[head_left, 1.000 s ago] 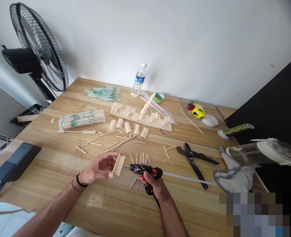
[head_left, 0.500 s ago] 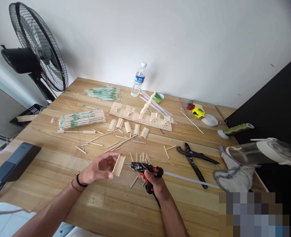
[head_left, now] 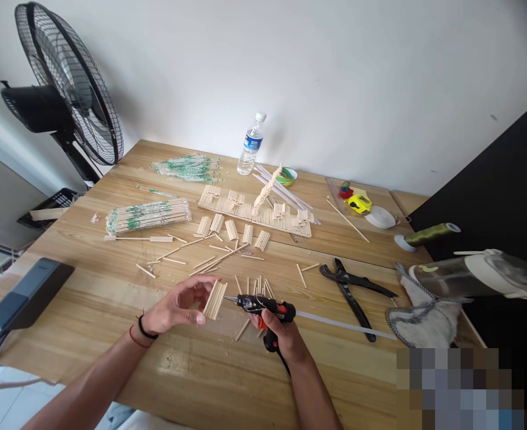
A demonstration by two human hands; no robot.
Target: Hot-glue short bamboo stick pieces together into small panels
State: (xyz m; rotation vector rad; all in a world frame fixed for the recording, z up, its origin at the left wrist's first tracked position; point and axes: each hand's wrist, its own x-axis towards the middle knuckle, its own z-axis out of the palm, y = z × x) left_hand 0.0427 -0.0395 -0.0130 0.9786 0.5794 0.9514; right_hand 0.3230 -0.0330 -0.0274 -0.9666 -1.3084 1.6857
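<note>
Between thumb and fingers, my left hand [head_left: 185, 307] grips a small panel of wooden sticks [head_left: 215, 300] set side by side, tilted above the table. My right hand [head_left: 283, 334] is wrapped round a black and orange glue gun [head_left: 263, 306], a long glue stick [head_left: 348, 323] poking out of its back. The nozzle points left and is close to the panel's right edge; whether it touches I cannot tell. Behind them lie several similar panels [head_left: 231, 230] and a longer stick-built base [head_left: 254, 214] with small pieces and a slanted upright on it.
Loose cut sticks [head_left: 221, 261] are scattered across the table [head_left: 124, 334]. Black pliers [head_left: 350, 292] lie right of the glue gun. Bundles of wrapped chopsticks [head_left: 149, 216], a water bottle [head_left: 250, 145], a yellow tape measure [head_left: 359, 204] and a power strip [head_left: 28, 292] stand around. A fan [head_left: 66, 89] is at left.
Almost nothing differs. The glue gun has shifted very slightly left beside the panel; my left hand and the panel keep their place.
</note>
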